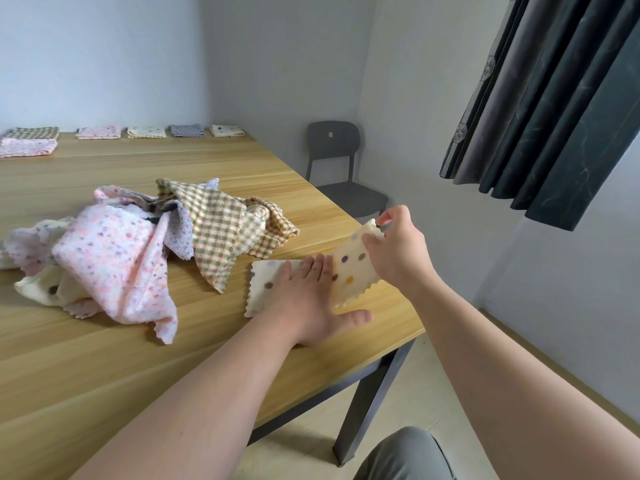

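Two hands on one dotted cloth (349,268): left hand (308,303) presses it flat to the desk (104,368); right hand (394,251) pinches its raised far corner.

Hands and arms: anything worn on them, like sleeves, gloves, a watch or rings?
Nothing worn shows. The left hand and right hand are bare, with no gloves or visible rings. The left forearm and right forearm are uncovered to the frame edge: no sleeve, watch or band. Grey trousers show at the bottom.
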The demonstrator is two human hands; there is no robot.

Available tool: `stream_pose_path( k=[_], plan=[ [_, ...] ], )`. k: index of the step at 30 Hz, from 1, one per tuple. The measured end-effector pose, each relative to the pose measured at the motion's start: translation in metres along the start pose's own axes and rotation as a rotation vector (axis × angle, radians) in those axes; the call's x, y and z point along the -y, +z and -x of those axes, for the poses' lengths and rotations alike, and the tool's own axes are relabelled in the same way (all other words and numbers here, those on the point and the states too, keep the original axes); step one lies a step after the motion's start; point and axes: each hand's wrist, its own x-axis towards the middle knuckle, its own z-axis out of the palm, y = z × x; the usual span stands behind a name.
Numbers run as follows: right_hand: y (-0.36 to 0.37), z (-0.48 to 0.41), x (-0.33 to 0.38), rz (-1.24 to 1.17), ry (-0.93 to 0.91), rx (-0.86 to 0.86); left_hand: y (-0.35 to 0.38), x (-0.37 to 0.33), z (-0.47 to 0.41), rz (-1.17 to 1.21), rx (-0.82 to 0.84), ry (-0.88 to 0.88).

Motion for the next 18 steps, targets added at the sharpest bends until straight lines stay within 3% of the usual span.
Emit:
stream_pose_path(
  k=[7,13,18],
  plan=[
    [0.000,0.010,0.027,-0.011,-0.129,-0.028,0.000,-0.015,-0.002,0.128,0.033,0.084],
    [0.003,0.012,0.029,-0.036,-0.085,-0.007,0.001,-0.011,-0.011,0.228,-0.004,0.138],
    [0.003,0.011,0.018,-0.075,-0.012,-0.020,-0.030,0.019,0.003,0.597,-0.072,0.062]
  ],
)
